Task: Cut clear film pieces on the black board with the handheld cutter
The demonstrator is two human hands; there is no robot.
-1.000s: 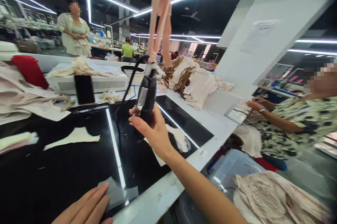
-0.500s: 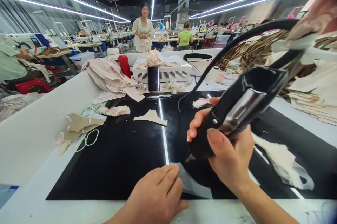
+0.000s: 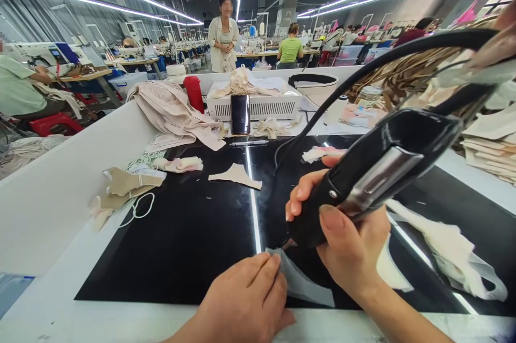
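My right hand [image 3: 357, 235] is wrapped round a black corded handheld tool [image 3: 374, 171] with a metal lever along its side. The tool slants down to the left, and its small metal tip is at the upper edge of a sheer grey-white fabric piece [image 3: 304, 284]. Whether the tip touches the cloth I cannot tell. My left hand [image 3: 250, 292], fingers together, pins the left end of that piece against the black mat [image 3: 169, 257]; its fingertips partly cover the cloth. Under my right wrist a cream fabric piece [image 3: 393, 270] partly shows.
A beige cut piece [image 3: 237, 175] lies mid-mat, with cream fabric [image 3: 455, 251] at right. Tan pieces [image 3: 131, 181] and cord [image 3: 141, 206] lie left. Behind stand a phone [image 3: 241, 114], a vented white box [image 3: 278, 106] and a red container [image 3: 194, 94]. The tool's cable [image 3: 355, 74] arches right.
The tool's tip has come down to the sheer piece's upper edge, and the tool leans further right. My left hand still holds the cloth. The whole view has shifted slightly.
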